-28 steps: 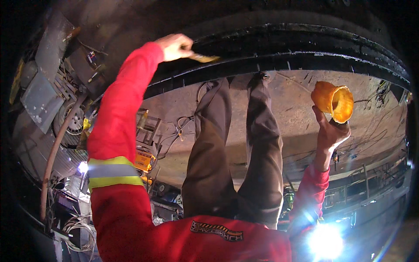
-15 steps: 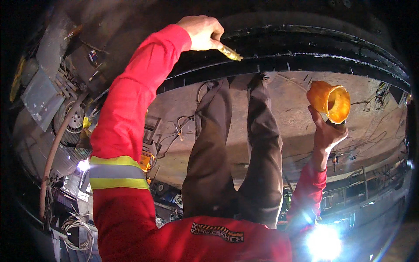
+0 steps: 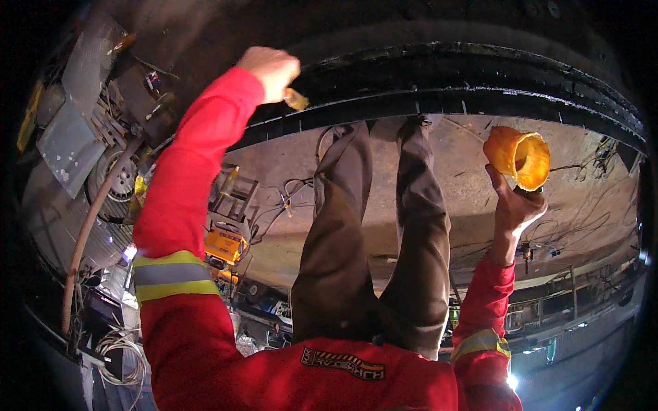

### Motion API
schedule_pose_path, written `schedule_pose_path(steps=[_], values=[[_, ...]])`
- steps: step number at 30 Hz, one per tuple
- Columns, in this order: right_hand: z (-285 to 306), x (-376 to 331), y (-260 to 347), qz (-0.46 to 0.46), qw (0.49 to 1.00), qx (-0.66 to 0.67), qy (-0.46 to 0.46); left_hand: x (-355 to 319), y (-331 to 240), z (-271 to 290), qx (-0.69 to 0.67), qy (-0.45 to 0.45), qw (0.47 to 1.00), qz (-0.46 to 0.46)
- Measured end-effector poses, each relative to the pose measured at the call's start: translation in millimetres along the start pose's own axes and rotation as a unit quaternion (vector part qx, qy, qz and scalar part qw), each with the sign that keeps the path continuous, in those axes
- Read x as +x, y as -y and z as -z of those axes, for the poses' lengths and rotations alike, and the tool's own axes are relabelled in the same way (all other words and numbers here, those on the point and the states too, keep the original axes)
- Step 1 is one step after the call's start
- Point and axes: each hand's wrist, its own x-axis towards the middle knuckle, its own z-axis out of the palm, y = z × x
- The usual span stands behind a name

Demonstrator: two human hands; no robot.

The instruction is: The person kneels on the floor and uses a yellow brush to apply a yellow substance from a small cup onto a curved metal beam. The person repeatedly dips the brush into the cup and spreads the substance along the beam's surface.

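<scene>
My left hand (image 3: 271, 72) is closed around a short, yellowish paintbrush (image 3: 296, 100), whose end sticks out below the fingers. It hangs in front of a long black beam (image 3: 370, 99), and I cannot tell whether the brush touches it. On the right, my right hand (image 3: 517, 205) grips an orange-yellow cup (image 3: 515, 157) from below. The cup is tilted so that its open mouth and coated inside show. Its rim is uneven.
An orange machine (image 3: 226, 245) stands on the floor at left, beside a dark metal frame (image 3: 240, 205). Thin cables (image 3: 277, 205) trail nearby. Farther left are a wheel (image 3: 116, 178), a hose (image 3: 92, 219) and a coil of pale cable (image 3: 123, 356).
My left hand has moved left and slightly down along the beam with the paintbrush. The right hand and its cup have hardly moved. More of the orange machine shows now.
</scene>
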Motion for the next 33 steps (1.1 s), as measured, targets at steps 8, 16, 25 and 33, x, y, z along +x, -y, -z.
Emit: schedule_pose_path(steps=[8,16,25,33], values=[[5,5,7,0.017,1.000,0.007,-0.003,57,-36,27,-0.205,-0.114,0.972,-0.024],[7,8,-5,0.001,0.999,0.027,-0.026,73,-23,13,-0.061,0.027,0.998,0.008],[5,22,0,0.043,0.997,0.063,-0.021,126,-91,65,-0.083,-0.093,0.990,-0.063],[16,29,-5,0.022,0.998,0.062,0.013,87,-62,35,-0.202,-0.009,0.979,-0.023]])
